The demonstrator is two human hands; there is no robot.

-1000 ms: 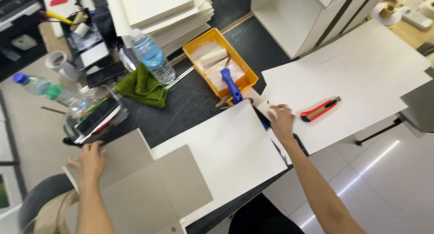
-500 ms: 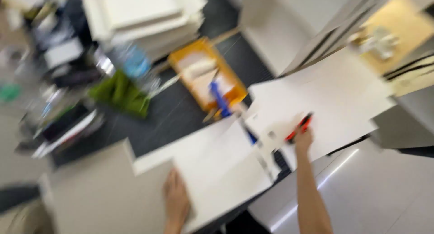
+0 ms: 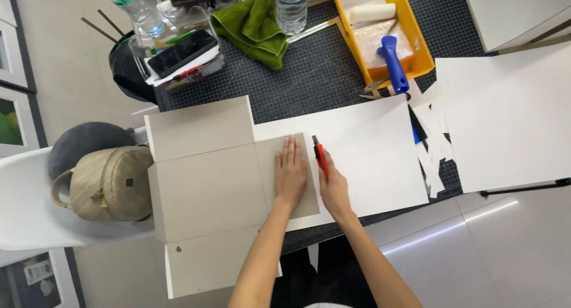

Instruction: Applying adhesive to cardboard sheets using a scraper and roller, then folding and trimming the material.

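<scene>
My left hand [image 3: 290, 172] lies flat, fingers together, on a grey cardboard flap [image 3: 270, 177] of a large cut-out grey board [image 3: 205, 189]. The flap overlaps a big white paper sheet [image 3: 363, 153]. My right hand [image 3: 333, 186] grips a red utility knife [image 3: 320, 156], its blade end pointing away from me along the flap's right edge. Both hands rest side by side, almost touching.
A yellow tray [image 3: 416, 43] holds a paint roller with blue handle [image 3: 394, 55]. Green cloth [image 3: 253, 25], water bottles [image 3: 291, 7], a phone [image 3: 181, 52] sit on the black cutting mat [image 3: 315, 76]. More white sheets [image 3: 505, 123] lie right. A beige backpack [image 3: 104, 183] rests on a white chair.
My right hand picked the red knife off the right-hand sheet and brought it to the flap's edge. My left hand moved from the board's far left onto the flap. The view swung.
</scene>
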